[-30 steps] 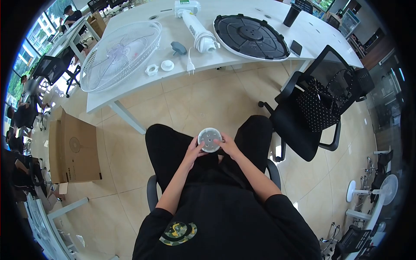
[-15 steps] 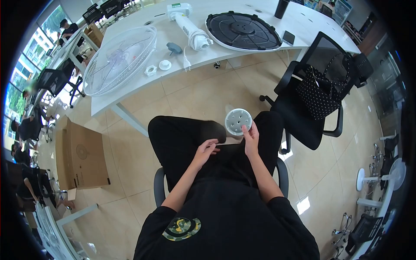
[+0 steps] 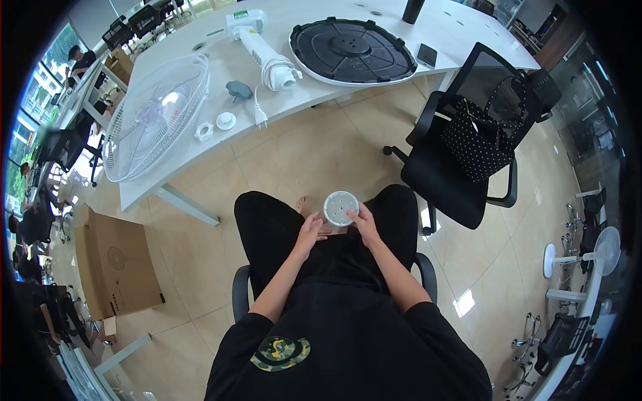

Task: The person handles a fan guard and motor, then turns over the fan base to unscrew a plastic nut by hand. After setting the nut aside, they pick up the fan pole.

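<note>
My right hand [image 3: 364,226] grips the right edge of a round, pale grey-white plastic disc with several small holes [image 3: 340,206], its thumb on the face. The disc is held over my lap, its holed face up toward me. Close by its left edge is my left hand [image 3: 310,235], fingers extended and apart, with nothing in it. Ahead on the white table [image 3: 180,167] lie a fan guard [image 3: 157,110], a white fan post with coiled cord [image 3: 262,57], a black round base [image 3: 381,50], a grey knob [image 3: 239,90], a white ring [image 3: 204,131] and a small white cap [image 3: 226,121].
A power plug [image 3: 261,119] hangs at the table's front edge. To the right stands an office chair [image 3: 438,190] bearing a polka-dot bag [image 3: 476,140]. An opened cardboard box [image 3: 124,260] is on the floor at left. A phone [image 3: 426,55] lies near the base.
My right hand has brought the disc left and lower, closer to my left hand. My left hand has shifted slightly. The whole view has moved a little with my head.
</note>
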The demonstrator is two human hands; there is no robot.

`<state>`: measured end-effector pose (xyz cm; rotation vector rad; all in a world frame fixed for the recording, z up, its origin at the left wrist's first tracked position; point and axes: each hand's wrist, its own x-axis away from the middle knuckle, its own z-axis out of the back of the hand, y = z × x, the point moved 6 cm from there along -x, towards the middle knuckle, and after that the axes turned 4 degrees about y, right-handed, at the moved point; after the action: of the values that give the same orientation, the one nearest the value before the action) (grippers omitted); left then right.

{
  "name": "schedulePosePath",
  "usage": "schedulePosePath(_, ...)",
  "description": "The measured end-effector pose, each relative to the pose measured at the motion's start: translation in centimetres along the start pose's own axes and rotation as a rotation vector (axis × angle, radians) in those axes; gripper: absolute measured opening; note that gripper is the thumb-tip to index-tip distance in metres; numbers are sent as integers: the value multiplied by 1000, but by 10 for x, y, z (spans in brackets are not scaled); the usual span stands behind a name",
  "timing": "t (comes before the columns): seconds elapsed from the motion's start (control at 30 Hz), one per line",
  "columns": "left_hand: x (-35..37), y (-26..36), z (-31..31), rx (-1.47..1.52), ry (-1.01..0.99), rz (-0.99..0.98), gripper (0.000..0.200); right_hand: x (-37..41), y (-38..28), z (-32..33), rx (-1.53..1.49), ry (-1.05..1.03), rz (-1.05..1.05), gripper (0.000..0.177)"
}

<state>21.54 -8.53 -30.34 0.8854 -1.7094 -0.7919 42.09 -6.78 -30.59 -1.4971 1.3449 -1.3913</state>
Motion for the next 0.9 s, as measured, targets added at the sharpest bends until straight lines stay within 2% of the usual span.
schedulePosePath(0.1,-5,1,-4,-1,12,57,57,-3,8,-9,24,-101,-104,44)
schedulePosePath(0.2,-9,-3,-1,4,21,102,54,-14,12,-21,35,-155,-97,45)
schedulePosePath(0.23,-10,-3,0,8,28,101,53,-18,12,-24,53,-130,-81,39)
schedulePosePath(0.33,-19,-6,8,29,78,80,47,-27,23,-32,60,-156,-275,46)
schedulePosePath(0.43,-26,-13,20,51,146,99,45,-30,31,-46,29,-203,-374,46)
schedulePosePath(0.8,-28,-20,30,92,195,152,48,-35,28,-57,91,-246,-401,49)
schedulePosePath(0.9,-33,-31,32,54,230,221,39,-39,40,-54,171,-219,-370,43)
